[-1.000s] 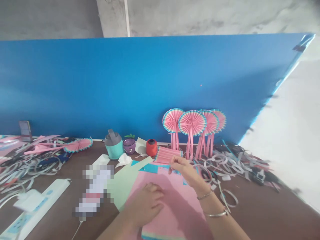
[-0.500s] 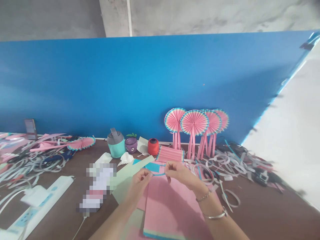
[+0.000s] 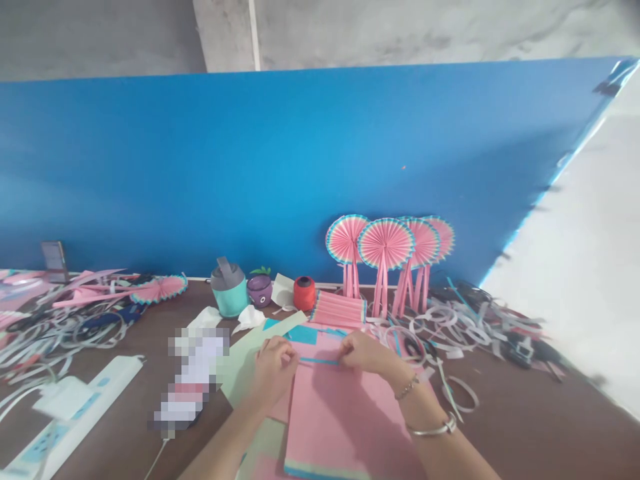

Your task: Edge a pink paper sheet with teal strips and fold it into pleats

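A narrow blue paper strip [image 3: 319,361] runs straight between my two hands, along the far edge of a pink paper sheet [image 3: 345,417]. My left hand [image 3: 275,363] is closed at the strip's left end, thumb and fingertips together. At the right end, my right hand [image 3: 365,353] pinches the strip with bent fingers. Green and blue bands line the near edge of the pink sheet. Light green paper [image 3: 247,357] lies under and beside my left hand. Just beyond the strip are blue paper pieces [image 3: 303,334].
Pleated pink fans [image 3: 386,244] lean on the blue panel [image 3: 280,160]. A folded pink pleat [image 3: 340,309], red container [image 3: 305,293], purple cup [image 3: 260,291] and teal cup [image 3: 229,292] stand behind. Paper scraps [image 3: 450,327] heap at right; a power strip [image 3: 75,413] lies left.
The blue strip was slightly curved and held above the paper; now it is straight and lower, at the sheet's far edge. My hands have moved a little farther apart.
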The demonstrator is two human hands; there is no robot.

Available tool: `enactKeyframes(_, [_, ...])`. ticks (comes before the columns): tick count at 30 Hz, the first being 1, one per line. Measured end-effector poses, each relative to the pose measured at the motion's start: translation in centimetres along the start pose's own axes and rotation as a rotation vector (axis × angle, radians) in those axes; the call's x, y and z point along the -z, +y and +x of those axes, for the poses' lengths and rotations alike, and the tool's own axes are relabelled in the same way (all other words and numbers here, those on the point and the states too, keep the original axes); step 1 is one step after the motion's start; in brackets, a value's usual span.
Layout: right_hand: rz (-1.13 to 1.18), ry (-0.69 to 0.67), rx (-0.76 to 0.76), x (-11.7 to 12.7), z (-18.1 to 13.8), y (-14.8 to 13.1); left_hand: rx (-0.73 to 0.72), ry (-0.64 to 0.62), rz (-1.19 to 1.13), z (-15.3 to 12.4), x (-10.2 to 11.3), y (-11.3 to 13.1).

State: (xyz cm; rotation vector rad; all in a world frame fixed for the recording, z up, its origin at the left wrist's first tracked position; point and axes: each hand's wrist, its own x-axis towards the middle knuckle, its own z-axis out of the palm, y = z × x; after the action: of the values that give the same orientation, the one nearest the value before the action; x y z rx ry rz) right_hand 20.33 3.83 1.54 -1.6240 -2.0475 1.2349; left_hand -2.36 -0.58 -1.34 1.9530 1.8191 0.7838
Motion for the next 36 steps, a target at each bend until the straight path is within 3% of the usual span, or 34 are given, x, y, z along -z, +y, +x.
enactKeyframes(5, [-0.150, 0.042, -0.078, -0.5, 0.0, -0.2, -0.010, -0.004, 0.121, -0.1, -0.4, 0.1])
enactKeyframes(20, [-0.261, 0.122, -0.117, -1.0, -0.5, -1.2, -0.040, -0.045, 0.215, -0.1, -0.5, 0.0])
enactKeyframes(36, [-0.371, 0.053, -0.172, -1.1, -0.5, -2.0, -0.003, -0.140, 0.299, -0.3, 1.1, 1.9])
